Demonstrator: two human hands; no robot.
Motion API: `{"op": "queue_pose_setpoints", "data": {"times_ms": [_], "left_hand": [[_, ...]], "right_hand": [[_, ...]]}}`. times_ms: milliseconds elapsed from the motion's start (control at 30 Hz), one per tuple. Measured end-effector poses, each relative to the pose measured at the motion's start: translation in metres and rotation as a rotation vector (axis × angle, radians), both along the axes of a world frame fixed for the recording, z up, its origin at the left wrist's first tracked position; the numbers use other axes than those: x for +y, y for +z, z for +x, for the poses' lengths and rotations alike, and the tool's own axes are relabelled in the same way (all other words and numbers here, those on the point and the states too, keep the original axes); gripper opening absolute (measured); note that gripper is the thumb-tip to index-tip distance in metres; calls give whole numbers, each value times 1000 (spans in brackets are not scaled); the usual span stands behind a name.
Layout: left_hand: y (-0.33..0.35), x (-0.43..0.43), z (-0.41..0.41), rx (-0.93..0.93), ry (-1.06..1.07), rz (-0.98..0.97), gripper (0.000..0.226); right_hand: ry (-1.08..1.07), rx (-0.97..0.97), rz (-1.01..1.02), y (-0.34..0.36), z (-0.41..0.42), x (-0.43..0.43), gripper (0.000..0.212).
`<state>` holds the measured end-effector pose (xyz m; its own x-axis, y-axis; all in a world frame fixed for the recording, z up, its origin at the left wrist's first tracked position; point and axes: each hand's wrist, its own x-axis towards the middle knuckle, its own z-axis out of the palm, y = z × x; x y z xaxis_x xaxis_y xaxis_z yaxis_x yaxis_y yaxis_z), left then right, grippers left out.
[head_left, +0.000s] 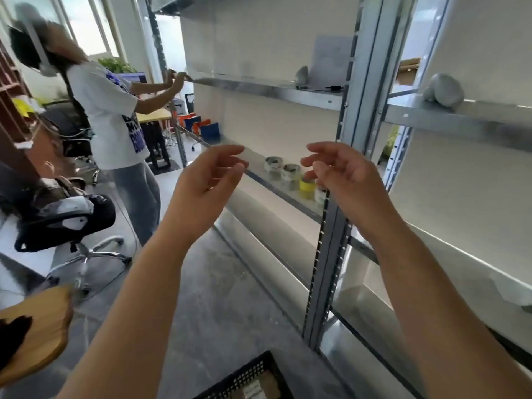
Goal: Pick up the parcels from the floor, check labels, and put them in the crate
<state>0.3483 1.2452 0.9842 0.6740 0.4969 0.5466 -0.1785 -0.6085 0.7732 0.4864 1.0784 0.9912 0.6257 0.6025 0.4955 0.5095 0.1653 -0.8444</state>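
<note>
My left hand [208, 180] and my right hand [342, 174] are raised side by side in front of the metal shelving [331, 254], palms turned toward each other, fingers loosely bent and holding nothing. A black plastic crate [244, 375] shows at the bottom edge below my arms; brown parcels with a white label [253, 388] lie inside it. No parcel is visible on the floor.
Tape rolls [290, 175] stand on the middle shelf behind my hands. Grey wrapped bundles [444, 90] sit on the upper shelf. Another person [115, 116] stands at the left end of the shelving. Black office chairs [69, 220] crowd the left; grey floor lies between.
</note>
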Motion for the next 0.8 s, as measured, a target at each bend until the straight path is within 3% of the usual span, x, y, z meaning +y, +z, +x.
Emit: {"op": "queue_pose_setpoints", "data": {"times_ms": [367,533,800], "left_hand": [[-39,-80,69,20,-572,-23,28],[-43,-167,82,102,-844,35,24],[-20,-345,84,142,-1132,76,22]], "right_hand": [[-512,-2,-100,-27,-49,-99,27],[-658,32,-243,-34,-83,-185,26],[-976,93,-247,-32,-135,-354,25]]}}
